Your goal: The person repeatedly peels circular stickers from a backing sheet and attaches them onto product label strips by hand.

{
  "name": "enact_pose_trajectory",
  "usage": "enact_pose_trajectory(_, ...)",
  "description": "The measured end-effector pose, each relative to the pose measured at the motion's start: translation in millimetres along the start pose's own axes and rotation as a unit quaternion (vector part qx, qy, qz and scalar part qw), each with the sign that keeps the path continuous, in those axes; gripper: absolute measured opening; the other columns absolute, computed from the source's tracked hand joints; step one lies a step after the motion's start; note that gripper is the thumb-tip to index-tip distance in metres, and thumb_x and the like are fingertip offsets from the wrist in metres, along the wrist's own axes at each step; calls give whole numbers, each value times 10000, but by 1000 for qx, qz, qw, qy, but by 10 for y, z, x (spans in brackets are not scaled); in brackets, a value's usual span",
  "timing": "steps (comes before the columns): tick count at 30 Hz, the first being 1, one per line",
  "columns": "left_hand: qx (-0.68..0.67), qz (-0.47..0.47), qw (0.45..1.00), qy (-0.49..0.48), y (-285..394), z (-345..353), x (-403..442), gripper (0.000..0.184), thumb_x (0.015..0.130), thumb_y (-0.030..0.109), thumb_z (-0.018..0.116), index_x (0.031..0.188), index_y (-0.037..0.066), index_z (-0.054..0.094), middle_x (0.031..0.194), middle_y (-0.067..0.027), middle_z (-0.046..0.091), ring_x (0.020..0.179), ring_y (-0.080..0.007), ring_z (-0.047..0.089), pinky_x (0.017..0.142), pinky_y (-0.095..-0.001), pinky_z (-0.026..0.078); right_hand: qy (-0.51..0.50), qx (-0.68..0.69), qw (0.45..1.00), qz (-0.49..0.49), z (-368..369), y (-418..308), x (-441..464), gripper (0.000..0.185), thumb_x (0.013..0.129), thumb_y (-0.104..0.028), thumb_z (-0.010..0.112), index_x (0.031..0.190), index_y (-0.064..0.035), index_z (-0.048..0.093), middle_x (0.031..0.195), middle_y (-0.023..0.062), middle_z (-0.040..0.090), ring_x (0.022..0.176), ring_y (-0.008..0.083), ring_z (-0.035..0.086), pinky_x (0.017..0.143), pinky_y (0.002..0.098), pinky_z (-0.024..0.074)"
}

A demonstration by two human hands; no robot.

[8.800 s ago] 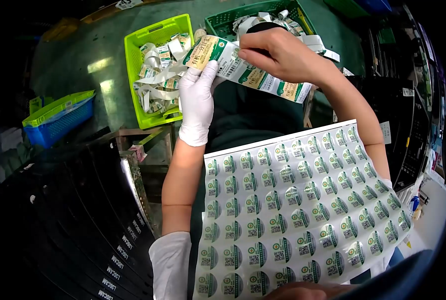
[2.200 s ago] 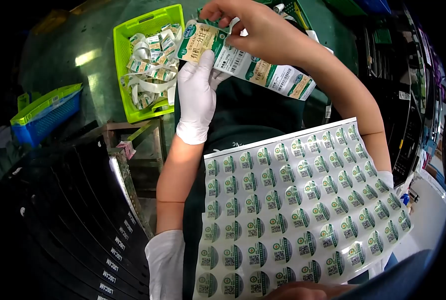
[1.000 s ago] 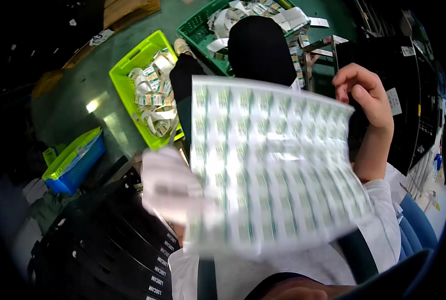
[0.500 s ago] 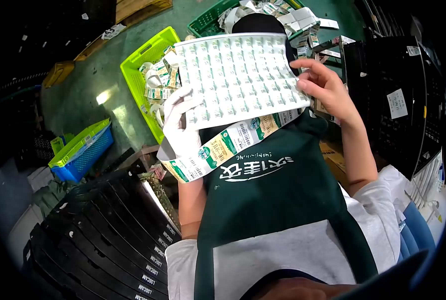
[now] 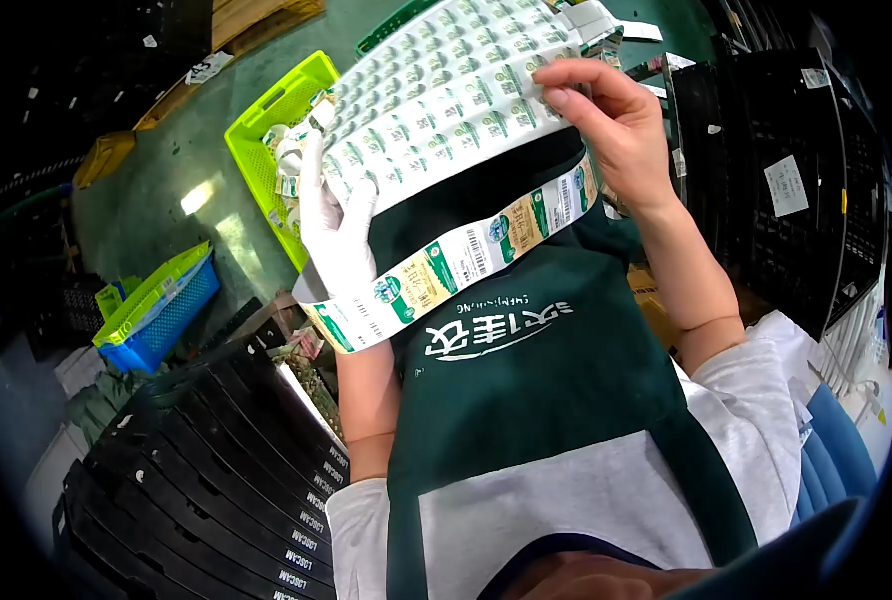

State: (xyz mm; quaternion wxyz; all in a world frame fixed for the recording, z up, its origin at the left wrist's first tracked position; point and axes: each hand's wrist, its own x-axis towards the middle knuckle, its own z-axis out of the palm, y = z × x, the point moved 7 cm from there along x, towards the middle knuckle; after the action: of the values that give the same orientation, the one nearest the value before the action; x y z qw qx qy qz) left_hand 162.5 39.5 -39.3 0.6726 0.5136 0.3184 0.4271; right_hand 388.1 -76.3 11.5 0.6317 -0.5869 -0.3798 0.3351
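Observation:
A white sticker sheet [image 5: 446, 100] covered in rows of small green-and-white labels is held up in front of me, its near part bent. My left hand [image 5: 338, 215], in a white glove, grips the sheet's left edge, thumb on the face. My right hand [image 5: 621, 125], bare, pinches the sheet's right edge between thumb and fingertips. A long strip of printed labels [image 5: 456, 262], green, white and tan with barcodes, curls at my left wrist and runs up to the right, below the sheet.
A lime-green basket [image 5: 248, 165] with label strips stands beyond my left hand. Behind the sheet is a dark green crate [image 5: 386, 28]. Stacked black crates [image 5: 206, 470] stand at lower left, more black crates [image 5: 796, 130] at right. A blue basket [image 5: 166, 325] sits on the left.
The sheet has moved up and tilted back, its near part now bending. My right hand has moved up and left with its edge. My left hand has shifted slightly left.

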Motion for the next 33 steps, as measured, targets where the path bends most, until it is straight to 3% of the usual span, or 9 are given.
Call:
enact_pose_trajectory(8,87,-121,987,59,36,-263,9,328,771,-66,620,1098,-58,607,1193,-159,557,1125,-199,516,938,-290,428,-133,-114,980,99,35,60,25,343,828,-66,648,1163,-25,585,1073,27,619,908,75,568,782,219,477)
enact_pose_trajectory(12,80,-30,996,-20,138,-28,57,387,760,-99,636,1141,-54,581,1098,-144,608,1032,-180,574,860,-271,480,-140,-145,978,57,-45,-20,70,377,810,-70,672,1172,-26,576,1100,27,614,953,98,576,839,242,481)
enact_pose_trajectory(16,86,-107,990,-14,154,-35,10,361,747,-98,664,1097,-48,593,1036,-129,630,982,-173,585,863,-286,471,-146,-237,959,60,-64,-44,96,332,788,-73,695,1101,-23,594,1023,21,625,914,92,569,815,253,466)
enact_pose_trajectory(19,197,-95,975,-28,224,-166,11,278,733,-67,701,999,-35,626,973,-103,636,898,-147,581,779,-257,468,-112,-239,963,53,-121,-38,113,169,775,-101,714,889,-3,639,800,-7,610,727,55,509,641,217,408)
enact_pose_trajectory(22,382,48,921,-55,456,-251,43,202,692,-48,724,878,8,668,1067,-106,600,943,-150,563,760,-242,449,-92,-178,978,55,-89,-56,105,178,801,-152,705,727,-9,628,613,-46,514,577,23,414,509,205,313)
enact_pose_trajectory(24,340,181,921,-56,619,-139,68,164,681,-63,699,824,6,660,1098,-96,553,970,-170,523,761,-243,430,-80,-111,990,47,-126,-22,88,232,815,-196,711,691,-22,619,532,-64,432,512,13,358,457,210,277)
enact_pose_trajectory(28,34,58,997,49,457,-137,107,106,767,-23,645,860,6,605,954,-66,569,862,-137,520,764,-247,422,-65,-6,991,121,-26,-10,3,340,858,-233,672,600,-49,546,533,-77,390,509,2,324,441,220,240)
enact_pose_trajectory(32,92,20,994,59,372,-300,109,89,825,-1,634,884,-8,567,828,-40,597,765,-83,535,752,-237,439,-103,-86,987,88,-13,61,97,295,865,-279,661,700,-40,611,530,-74,343,494,23,302,443,227,244)
enact_pose_trajectory(33,93,15,994,54,366,-299,118,90,823,-9,636,885,-6,570,835,-42,598,761,-80,536,740,-229,440,-89,-218,972,-10,-42,-52,179,296,846,-320,674,803,-38,597,543,-53,340,496,46,315,448,249,265)
